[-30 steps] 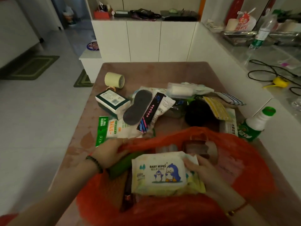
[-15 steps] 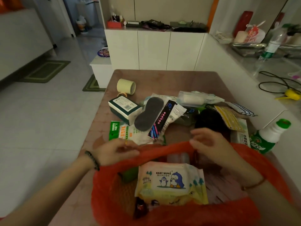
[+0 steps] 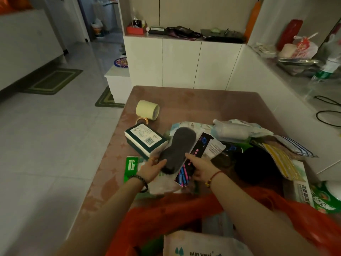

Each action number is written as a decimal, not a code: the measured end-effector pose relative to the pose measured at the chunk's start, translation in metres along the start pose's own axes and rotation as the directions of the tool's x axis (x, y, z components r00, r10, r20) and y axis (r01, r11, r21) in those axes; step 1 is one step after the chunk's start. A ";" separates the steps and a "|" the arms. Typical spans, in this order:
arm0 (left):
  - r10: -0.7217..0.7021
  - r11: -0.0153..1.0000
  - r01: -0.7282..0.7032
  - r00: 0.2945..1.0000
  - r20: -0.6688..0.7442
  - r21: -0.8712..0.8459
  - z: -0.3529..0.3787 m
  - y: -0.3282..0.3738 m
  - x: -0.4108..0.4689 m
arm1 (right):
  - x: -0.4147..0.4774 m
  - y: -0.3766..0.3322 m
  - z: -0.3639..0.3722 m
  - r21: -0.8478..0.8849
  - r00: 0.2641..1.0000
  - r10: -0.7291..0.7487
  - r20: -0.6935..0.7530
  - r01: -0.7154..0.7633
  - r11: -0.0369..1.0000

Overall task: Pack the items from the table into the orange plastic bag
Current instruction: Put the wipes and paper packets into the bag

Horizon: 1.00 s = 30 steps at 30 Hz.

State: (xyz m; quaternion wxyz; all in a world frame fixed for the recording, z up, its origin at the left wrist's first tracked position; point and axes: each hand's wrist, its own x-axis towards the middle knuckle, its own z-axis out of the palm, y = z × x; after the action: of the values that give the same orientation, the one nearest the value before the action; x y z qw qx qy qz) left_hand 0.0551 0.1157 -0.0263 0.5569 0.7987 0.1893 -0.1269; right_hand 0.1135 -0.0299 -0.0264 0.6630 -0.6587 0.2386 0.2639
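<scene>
Insole [image 3: 179,147] is lying at the left hand's [image 3: 151,169] one o'clock, thumb pinching its near end; right hand [image 3: 201,169] is touching the packet [image 3: 198,147], finger straight. Both are now off the bag [image 3: 175,210] rim.

insole [image 3: 177,150] on packets, bag [image 3: 184,215] in front

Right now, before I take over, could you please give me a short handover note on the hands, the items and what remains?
Left hand: pinches the near end of the grey insole, thumb on top.
Right hand: index finger lies on the black packet; grip unclear.
Done: the orange plastic bag sits open at the near edge of the table, with the baby wipes pack inside.
Left: insole, packet, tape roll, green box, green bottle and the rest of the pile.
</scene>
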 end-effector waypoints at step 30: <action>0.375 0.736 -0.393 0.915 0.151 0.552 0.002 0.016 -0.075 | -0.186 0.036 -0.120 -0.683 0.492 -0.500 0.713 0.649 -0.336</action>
State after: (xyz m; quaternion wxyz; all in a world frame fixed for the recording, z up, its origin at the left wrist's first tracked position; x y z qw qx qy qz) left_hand -0.0052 0.0970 0.0174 0.3085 0.9479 -0.0346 -0.0721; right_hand -0.0451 -0.1569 0.0683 0.1006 -0.9102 -0.4017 0.0113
